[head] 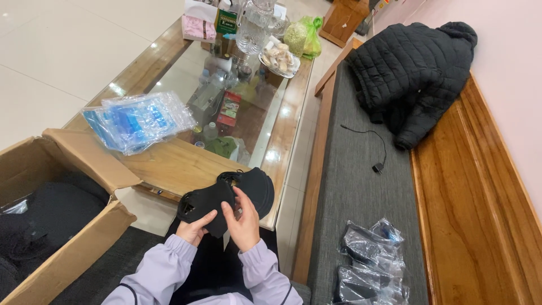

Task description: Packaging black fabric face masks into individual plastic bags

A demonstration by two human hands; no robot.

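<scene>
Black masks point(226, 195), lilac sleeves point(169, 265), black quilted jacket point(415, 73) — blue-printed clear bags point(138, 120).

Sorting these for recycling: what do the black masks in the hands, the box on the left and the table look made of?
The black masks, held by both hands, look like soft matte fabric: they bend without shine. The box is brown corrugated cardboard, judging by its dull, creased flaps. The table has a glossy, varnished wood-grain frame around a clear glass top, with items visible beneath it.
</scene>
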